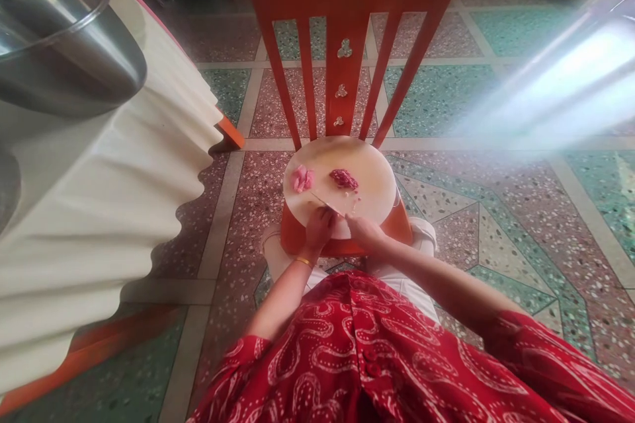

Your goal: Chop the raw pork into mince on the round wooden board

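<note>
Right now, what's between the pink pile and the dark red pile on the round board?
In the head view, only bare board lies between the pink pile and the dark red pile.

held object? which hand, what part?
Left hand seems to grip a knife by its handle, blade lying on the round cutting board. Right hand rests at the board's edge; hold unclear.

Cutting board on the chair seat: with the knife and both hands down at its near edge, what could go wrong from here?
1. The round cutting board sits on an orange chair seat and seems to overhang it; pressure near the edge might tip it.
2. The left hand and right hand are close together around the knife, so a slip could nick a finger.
3. The meat pieces could slide off onto the floor.
</note>
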`<state>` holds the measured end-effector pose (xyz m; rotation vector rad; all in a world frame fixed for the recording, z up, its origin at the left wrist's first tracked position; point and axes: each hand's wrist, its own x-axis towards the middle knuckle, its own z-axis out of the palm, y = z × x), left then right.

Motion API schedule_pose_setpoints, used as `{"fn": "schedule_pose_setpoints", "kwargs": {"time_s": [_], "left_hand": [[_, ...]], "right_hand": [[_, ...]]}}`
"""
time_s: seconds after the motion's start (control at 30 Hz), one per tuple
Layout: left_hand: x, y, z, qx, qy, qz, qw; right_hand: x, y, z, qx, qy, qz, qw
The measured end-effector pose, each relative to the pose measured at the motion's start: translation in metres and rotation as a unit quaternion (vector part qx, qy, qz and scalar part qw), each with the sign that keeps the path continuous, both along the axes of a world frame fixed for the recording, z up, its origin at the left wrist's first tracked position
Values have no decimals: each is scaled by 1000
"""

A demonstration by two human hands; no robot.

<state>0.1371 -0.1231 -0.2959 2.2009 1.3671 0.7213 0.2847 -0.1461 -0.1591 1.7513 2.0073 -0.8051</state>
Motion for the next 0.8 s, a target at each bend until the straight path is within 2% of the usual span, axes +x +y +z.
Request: {"fn": "schedule_pose_setpoints", "kwargs": {"time_s": [0.1,0.3,0.53,0.67,0.8], "left_hand": [[-2,1,-2,-10,0,-7,1000],[-1,-5,-9,-28,-11,5,1000],[-2,-2,-4,-24,-10,-2,1000],[0,-4,2,-7,-11,8,1000],[2,-8,5,7,-13,32,999]], "right_hand": [[-5,9,-3,7,11,3,1000],[25,-15,-2,-20,-44,28,998],[-5,16,-2,28,15,27,999],[24,9,-5,31,14,39,999],[46,-1,-4,65,-8,13,998]]}}
